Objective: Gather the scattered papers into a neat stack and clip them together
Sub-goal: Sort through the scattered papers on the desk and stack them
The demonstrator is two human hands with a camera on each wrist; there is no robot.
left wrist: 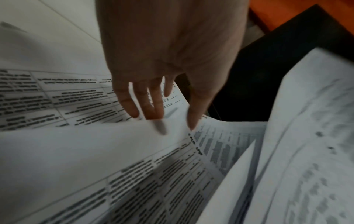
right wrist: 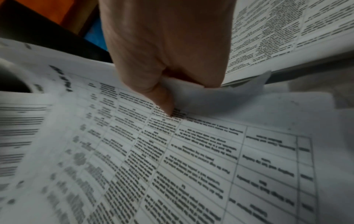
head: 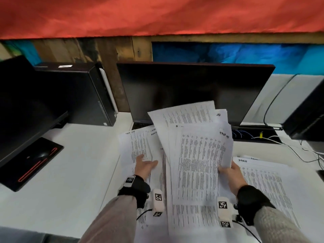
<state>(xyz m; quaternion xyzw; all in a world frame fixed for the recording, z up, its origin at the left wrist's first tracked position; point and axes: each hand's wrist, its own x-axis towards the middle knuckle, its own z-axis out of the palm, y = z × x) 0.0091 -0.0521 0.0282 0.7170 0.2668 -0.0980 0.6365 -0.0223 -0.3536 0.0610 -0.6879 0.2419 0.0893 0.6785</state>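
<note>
My right hand (head: pixel 226 170) grips a fanned bundle of printed papers (head: pixel 198 155), lifted off the white desk (head: pixel 78 163) in front of the monitor. In the right wrist view the thumb (right wrist: pixel 164 103) presses on the top table-printed sheet (right wrist: pixel 191 159), and the fingers curl round the bundle's edge. My left hand (head: pixel 149 163) is open with straight fingers over loose sheets (head: pixel 135 146) lying on the desk left of the bundle. In the left wrist view its fingertips (left wrist: pixel 153 109) touch a raised sheet's edge (left wrist: pixel 95 144). More sheets (head: pixel 263 183) lie at the right. No clip is in view.
A dark monitor (head: pixel 192 92) stands just behind the papers. At the left are a second monitor (head: pixel 26 111), its black base (head: pixel 35 160) and a computer tower (head: pixel 84 92). Cables (head: pixel 254 135) run behind, and another black tower (head: pixel 308 116) stands at the far right.
</note>
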